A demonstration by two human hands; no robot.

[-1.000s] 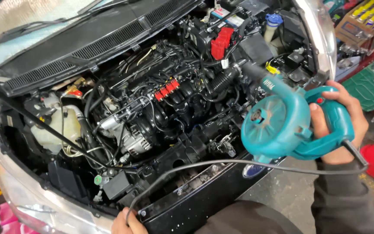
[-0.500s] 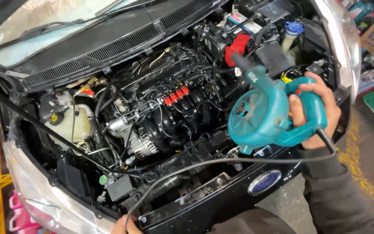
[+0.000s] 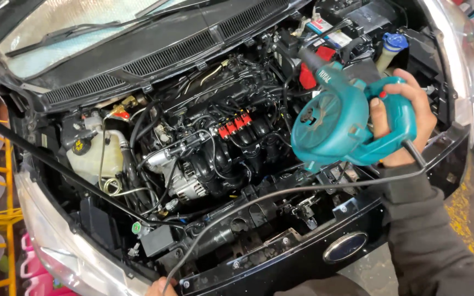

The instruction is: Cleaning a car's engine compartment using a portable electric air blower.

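Left hand (image 3: 160, 286): only the fingertips show at the bottom edge, at the car's front panel, touching the near end of the black power cord (image 3: 281, 194); how far the fingers are closed I cannot tell.
Front panel (image 3: 281, 257): glossy black, with an oval badge (image 3: 345, 246) set in it, nearest to the viewer.
Power cord: runs from the left hand up and right across the front of the bay to the rear of the blower's handle.
Right hand (image 3: 407, 118): clamped around the handle of the teal electric blower (image 3: 341, 123), thumb on the inner side, dark sleeve (image 3: 429, 235) trailing down to the right.
Blower: held in the air above the right half of the engine bay, round fan housing facing the viewer, black nozzle pointing up and left towards the battery area.
Engine (image 3: 215, 148): black intake manifold at the middle, with a row of red connectors (image 3: 234, 126) on top.
Coolant tank (image 3: 91, 156): whitish, at the left of the bay, with a yellow-marked cap.
Prop rod (image 3: 67, 175): thin and black, slanting across the left side.
Blue-capped bottle (image 3: 389, 49): far right, beyond the blower.
Windscreen (image 3: 78, 27): farthest, with wipers lying over the black cowl.
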